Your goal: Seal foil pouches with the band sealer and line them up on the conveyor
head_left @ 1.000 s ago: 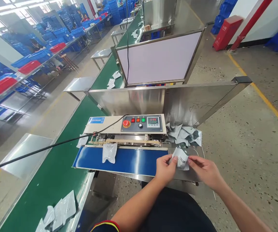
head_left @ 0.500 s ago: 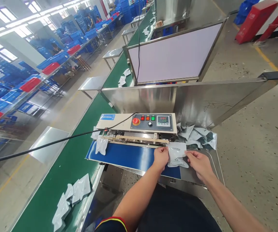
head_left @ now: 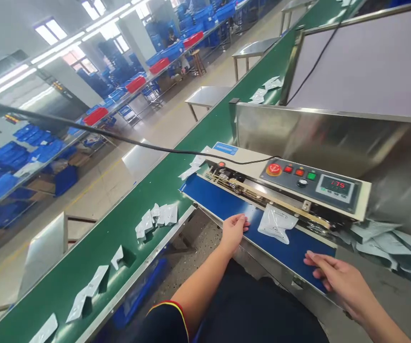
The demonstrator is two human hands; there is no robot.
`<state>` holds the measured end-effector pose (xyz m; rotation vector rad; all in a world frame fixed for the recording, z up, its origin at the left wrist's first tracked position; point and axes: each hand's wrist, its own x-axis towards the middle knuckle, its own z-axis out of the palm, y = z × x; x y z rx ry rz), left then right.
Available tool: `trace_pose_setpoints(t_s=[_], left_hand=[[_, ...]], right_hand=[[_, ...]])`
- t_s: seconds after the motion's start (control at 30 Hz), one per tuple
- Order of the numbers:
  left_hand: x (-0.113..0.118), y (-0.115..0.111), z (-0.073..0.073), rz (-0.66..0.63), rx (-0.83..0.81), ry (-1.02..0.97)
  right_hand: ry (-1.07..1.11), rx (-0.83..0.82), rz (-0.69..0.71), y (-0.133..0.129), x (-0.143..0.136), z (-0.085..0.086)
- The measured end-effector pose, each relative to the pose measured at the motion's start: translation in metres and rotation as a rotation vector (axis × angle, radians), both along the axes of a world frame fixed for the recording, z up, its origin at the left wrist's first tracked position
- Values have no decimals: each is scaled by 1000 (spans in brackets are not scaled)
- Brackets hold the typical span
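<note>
A silvery pouch [head_left: 277, 224] lies on the blue belt [head_left: 212, 197], its upper edge in the band sealing machine [head_left: 284, 178]. Left of the pouch, my left hand [head_left: 234, 231] is over the belt, fingers curled with thumb and fingertips close together; nothing shows in it. My right hand [head_left: 337, 278] is over the belt's right end, fingers loosely bent and apart from the pouch, holding nothing. The machine's display reads 175. Flat pouches [head_left: 395, 243] are piled at the machine's right end.
A green conveyor [head_left: 119, 238] runs diagonally on the left, carrying several pouches [head_left: 157, 219]. A black cable [head_left: 137, 143] crosses above it. Behind the machine rises a metal panel [head_left: 270, 131]. Blue and red bins [head_left: 136, 84] line a far table.
Both hands have let go of the pouch, which now sits in the machine by itself. The hands have moved apart. The view has turned left, and pouches at the belt's left end have dropped toward the conveyor.
</note>
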<state>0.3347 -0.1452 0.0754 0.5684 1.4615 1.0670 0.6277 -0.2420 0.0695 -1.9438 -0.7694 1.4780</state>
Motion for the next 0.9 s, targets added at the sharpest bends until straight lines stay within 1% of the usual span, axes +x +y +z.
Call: trace_pose_setpoints(t_s=[0.07,0.1,0.17,0.2,0.23,0.3,0.37,0.4,0.47,0.5,0.53,0.57,0.63,0.7,0.73,0.8,0.87,0.9], left_hand=[[-40,-4,1,66,15,13],[-61,-5,0,96,25,24],[-104,-6,-5,146,46,53],[-126,-5,-10,163,53,73],[-149,-5,-15,177,50,98],[-197,-4,-27,197,45,173],[-248,-6,-36,195,73,312],[-276,-10,-40,177,99,417],[-333,-21,-45,108,131,682],[-362,-28,-48,67,111,821],[-390,-36,-51,29,64,949],[-418,-45,-55,-6,-4,1059],[-467,-61,-66,-87,-159,1221],[-507,-72,-81,-201,-259,1307],[-522,-76,-89,-258,-281,1324],[-542,-78,-104,-351,-275,1308],[-548,-74,-115,-404,-231,1254],[-548,-71,-119,-411,-207,1226]], right_hand=[[30,-63,116,1,-27,5],[41,-88,184,4,-45,7],[21,-62,318,15,-90,9],[17,-32,380,22,-118,9],[19,11,431,32,-150,9],[36,137,525,55,-225,5],[13,302,649,81,-310,-1],[-15,405,733,94,-353,-5],[-105,620,918,119,-437,-20],[-163,703,1006,129,-474,-30],[-231,754,1084,138,-507,-41],[-312,768,1150,146,-535,-54],[-481,708,1257,159,-576,-79],[-609,637,1357,168,-601,-101],[-655,622,1409,171,-609,-110],[-737,628,1504,176,-621,-122],[-813,634,1563,177,-627,-128],[-839,628,1567,178,-629,-129]])
